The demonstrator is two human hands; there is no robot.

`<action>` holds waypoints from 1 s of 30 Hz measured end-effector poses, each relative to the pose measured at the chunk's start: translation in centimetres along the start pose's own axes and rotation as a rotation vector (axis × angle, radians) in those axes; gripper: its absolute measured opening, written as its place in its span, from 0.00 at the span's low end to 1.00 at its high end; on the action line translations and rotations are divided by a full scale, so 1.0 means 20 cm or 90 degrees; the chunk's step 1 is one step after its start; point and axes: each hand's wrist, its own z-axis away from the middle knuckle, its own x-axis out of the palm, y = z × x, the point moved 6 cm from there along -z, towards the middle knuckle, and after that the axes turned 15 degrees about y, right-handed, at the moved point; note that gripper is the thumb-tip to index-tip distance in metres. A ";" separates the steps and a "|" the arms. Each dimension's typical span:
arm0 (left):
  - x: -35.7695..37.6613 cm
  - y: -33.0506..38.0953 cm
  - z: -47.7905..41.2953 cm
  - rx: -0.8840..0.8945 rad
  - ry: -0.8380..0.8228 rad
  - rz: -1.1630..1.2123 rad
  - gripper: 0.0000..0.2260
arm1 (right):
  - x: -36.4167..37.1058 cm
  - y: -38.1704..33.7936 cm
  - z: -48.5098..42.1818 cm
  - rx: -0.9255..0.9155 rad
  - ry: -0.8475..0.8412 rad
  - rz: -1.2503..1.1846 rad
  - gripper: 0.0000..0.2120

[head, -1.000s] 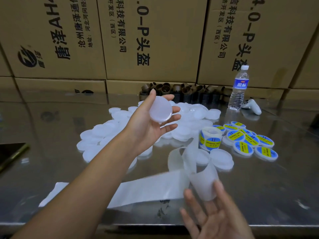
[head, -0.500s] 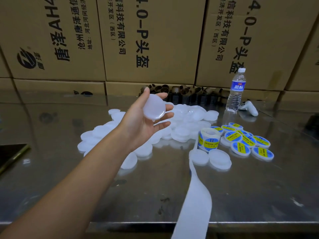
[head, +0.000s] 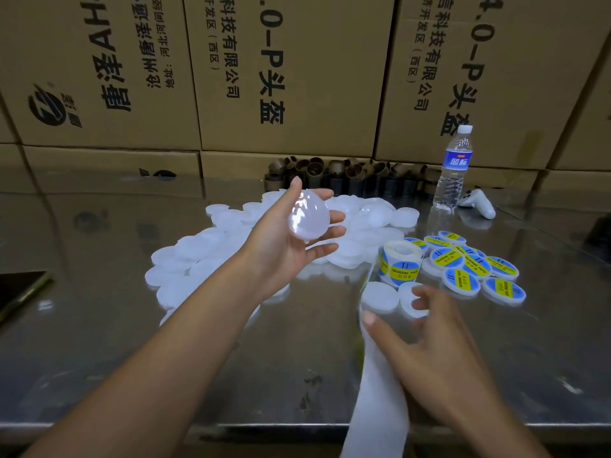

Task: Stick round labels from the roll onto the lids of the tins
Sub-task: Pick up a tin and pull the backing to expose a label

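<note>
My left hand (head: pixel 284 246) holds a round translucent white tin (head: pixel 308 219) above the metal table (head: pixel 99 325), fingers and thumb curled round its edge. A pile of bare white tins (head: pixel 205 252) lies behind and under it. The label roll (head: pixel 401 262), yellow and blue, stands upright at centre right; its white backing strip (head: pixel 380 391) trails over the table's front edge. My right hand (head: pixel 433 345) hovers over that strip, fingers loosely spread, thumb close to the strip; I cannot tell if it touches. Two bare tins (head: pixel 378 297) lie just beyond it. Several labelled tins (head: pixel 476 266) lie at the right.
Cardboard boxes (head: pixel 287 71) wall off the back. A row of brown cardboard cores (head: pixel 347 176) stands against them. A water bottle (head: pixel 454 170) and a white controller (head: pixel 479 206) sit at the back right. A dark flat object (head: pixel 20 289) lies at the left edge.
My right hand has come back into view above the backing strip, after being out of sight half a second ago. The loose strip now hangs straight off the front edge. My left hand still holds the tin.
</note>
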 end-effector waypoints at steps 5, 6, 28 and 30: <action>-0.05 -0.05 -0.01 -0.012 -0.001 0.008 0.18 | 0.19 0.03 -0.21 0.065 -0.101 0.049 0.23; -0.06 -0.06 -0.02 -0.017 0.005 0.012 0.18 | 0.21 0.02 -0.22 0.073 -0.108 0.045 0.23; -0.16 -0.23 -0.21 0.037 0.261 -0.087 0.05 | 0.55 -0.09 -0.56 0.313 -0.153 -0.550 0.08; -0.14 -0.29 -0.22 0.009 0.224 -0.111 0.03 | 0.58 -0.06 -0.56 0.331 -0.164 -0.576 0.10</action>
